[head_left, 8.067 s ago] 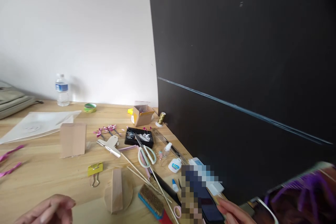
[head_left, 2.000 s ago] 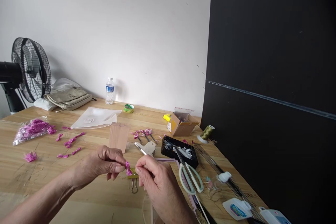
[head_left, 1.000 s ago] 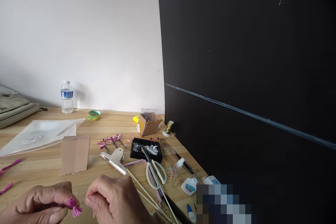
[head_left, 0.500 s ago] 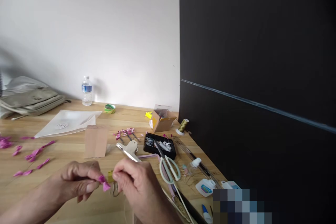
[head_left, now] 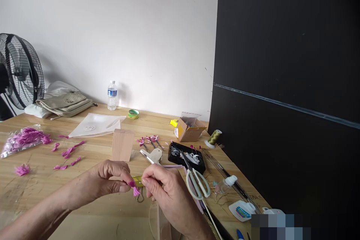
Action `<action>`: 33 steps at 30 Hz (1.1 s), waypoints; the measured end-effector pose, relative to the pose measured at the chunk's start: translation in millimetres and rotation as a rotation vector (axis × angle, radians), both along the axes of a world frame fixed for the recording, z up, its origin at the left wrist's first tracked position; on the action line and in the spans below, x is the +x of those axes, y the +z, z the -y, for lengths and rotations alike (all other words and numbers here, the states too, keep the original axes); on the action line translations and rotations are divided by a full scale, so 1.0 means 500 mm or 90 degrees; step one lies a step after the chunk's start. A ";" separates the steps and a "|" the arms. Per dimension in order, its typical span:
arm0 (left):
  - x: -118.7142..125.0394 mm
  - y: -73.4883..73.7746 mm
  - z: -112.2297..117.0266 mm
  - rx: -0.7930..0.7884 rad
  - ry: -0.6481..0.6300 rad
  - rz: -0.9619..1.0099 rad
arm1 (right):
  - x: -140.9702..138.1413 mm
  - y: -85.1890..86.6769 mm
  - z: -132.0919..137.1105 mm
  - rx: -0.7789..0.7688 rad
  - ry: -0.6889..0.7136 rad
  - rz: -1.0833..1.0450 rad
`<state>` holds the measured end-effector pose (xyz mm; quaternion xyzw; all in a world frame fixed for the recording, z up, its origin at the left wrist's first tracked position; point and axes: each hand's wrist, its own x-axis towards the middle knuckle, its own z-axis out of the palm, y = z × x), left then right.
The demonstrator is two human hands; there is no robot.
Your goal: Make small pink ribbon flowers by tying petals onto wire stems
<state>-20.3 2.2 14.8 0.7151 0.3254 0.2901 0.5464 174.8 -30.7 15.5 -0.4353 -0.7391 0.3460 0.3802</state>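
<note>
My left hand (head_left: 111, 180) pinches a small pink tuft (head_left: 136, 191) between thumb and forefinger, its loose end hanging down. Just right of it, my right hand (head_left: 168, 191) is closed in a pinch; whatever its fingertips hold is too fine or hidden to make out. A yellow binder clip (head_left: 137, 180) with a wire handle shows between the hands, behind the tuft. Beyond them stand a wooden block (head_left: 122, 145) and a large silver clip (head_left: 153, 155). Several pink pieces (head_left: 67, 152) lie loose on the table to the left.
A black tray (head_left: 187, 157) holds small white bits, with white-handled scissors (head_left: 198, 183) resting across it. Right of these are a glue bottle (head_left: 242, 210) and gold thread spool (head_left: 214, 138). A bag of pink material (head_left: 25, 140), water bottle (head_left: 112, 96) and fan (head_left: 21, 71) are farther off.
My view has swung left, bringing the fan and the bag of pink material into sight. Both hands keep their pinches, and now sit closer together around the pink tuft.
</note>
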 end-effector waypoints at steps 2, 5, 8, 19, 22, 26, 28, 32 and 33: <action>0.002 -0.004 0.001 -0.049 -0.008 0.044 | 0.000 -0.010 -0.006 -0.061 0.031 -0.068; 0.008 -0.019 0.004 -0.119 -0.010 0.147 | -0.004 -0.023 -0.016 -0.144 0.072 -0.182; 0.014 -0.033 0.008 -0.164 -0.002 0.248 | -0.014 -0.035 -0.027 -0.174 0.089 -0.280; 0.045 -0.040 0.023 -0.240 0.169 0.362 | -0.078 -0.061 -0.034 -0.192 0.062 -0.532; 0.052 -0.040 0.026 -0.231 0.193 0.356 | -0.088 -0.076 -0.037 -0.215 0.044 -0.540; 0.055 -0.044 0.024 -0.184 0.235 0.344 | -0.096 -0.101 -0.048 -0.235 0.028 -0.512; 0.053 -0.044 0.022 -0.162 0.247 0.329 | -0.091 -0.105 -0.053 -0.242 0.048 -0.479; 0.046 -0.033 0.019 -0.098 0.269 0.259 | -0.051 -0.080 -0.051 -0.183 0.008 -0.313; 0.045 -0.028 0.019 -0.076 0.279 0.236 | -0.039 -0.069 -0.047 -0.137 -0.028 -0.259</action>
